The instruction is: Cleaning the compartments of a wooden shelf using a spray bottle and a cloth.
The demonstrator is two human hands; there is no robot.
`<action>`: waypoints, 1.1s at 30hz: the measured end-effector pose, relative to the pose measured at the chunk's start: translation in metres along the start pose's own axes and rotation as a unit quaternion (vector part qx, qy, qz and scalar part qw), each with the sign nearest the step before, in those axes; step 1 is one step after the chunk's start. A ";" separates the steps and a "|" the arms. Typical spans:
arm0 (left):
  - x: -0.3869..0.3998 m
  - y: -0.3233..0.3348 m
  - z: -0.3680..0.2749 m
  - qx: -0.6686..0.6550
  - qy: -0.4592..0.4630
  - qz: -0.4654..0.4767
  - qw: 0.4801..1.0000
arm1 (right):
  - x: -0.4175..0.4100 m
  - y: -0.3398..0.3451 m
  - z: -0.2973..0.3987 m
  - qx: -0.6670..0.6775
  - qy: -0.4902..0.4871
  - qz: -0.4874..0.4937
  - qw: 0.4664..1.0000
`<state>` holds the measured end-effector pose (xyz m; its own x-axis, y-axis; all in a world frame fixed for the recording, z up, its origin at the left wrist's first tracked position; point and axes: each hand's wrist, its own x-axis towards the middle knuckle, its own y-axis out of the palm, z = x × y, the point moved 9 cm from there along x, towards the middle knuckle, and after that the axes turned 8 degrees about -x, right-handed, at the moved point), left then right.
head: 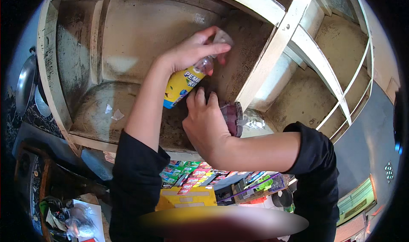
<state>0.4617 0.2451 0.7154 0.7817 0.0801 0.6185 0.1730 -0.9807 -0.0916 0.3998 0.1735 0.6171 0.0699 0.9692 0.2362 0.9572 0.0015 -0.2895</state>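
Note:
A clear plastic spray bottle (pixel 183 83) with a yellow and blue label tilts inside the wooden cabinet. My left hand (pixel 191 50) is wrapped around its spray head and neck, the thumb reaching right; the spray head is blurred. Below and right of the bottle, my right hand (pixel 207 120) has its back to the camera and its fingers curled over a dark red cloth (pixel 233 119). The cloth sticks out on the hand's right side, by the cabinet's upright; the rest is hidden beneath the palm.
Dark stains mark the cabinet's back panel (pixel 143 34). Pale scraps (pixel 117 114) lie on its floor at left. A white upright post (pixel 278 47) divides off the right compartments, with crumpled white bits (pixel 255 124) beside it. Hanging sachets (pixel 191 174) and a pan (pixel 27 82) are outside.

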 end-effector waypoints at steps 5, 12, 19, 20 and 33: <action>-0.011 -0.031 0.040 -0.031 -0.028 -0.081 0.996 | 0.013 0.007 -0.007 0.078 -0.062 0.117 0.988; -0.044 -0.105 0.035 -0.181 0.105 -0.232 0.950 | 0.079 -0.012 -0.114 -0.205 0.089 0.035 0.974; -0.047 -0.110 0.038 -0.232 0.096 -0.216 0.944 | 0.003 0.058 0.060 -0.160 -0.584 0.216 0.766; -0.044 -0.105 0.035 -0.244 0.106 -0.202 0.943 | 0.000 0.071 0.058 -0.164 -0.584 0.219 0.764; -0.041 -0.122 0.048 0.170 0.131 -0.418 0.883 | 0.122 0.064 -0.033 -0.020 -0.174 0.236 0.956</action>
<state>0.4376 0.3703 0.6637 0.1376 0.6632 0.7357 0.8287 -0.4839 0.2812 0.4792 0.2839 0.6580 0.4052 0.8828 -0.2378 0.8524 -0.4588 -0.2508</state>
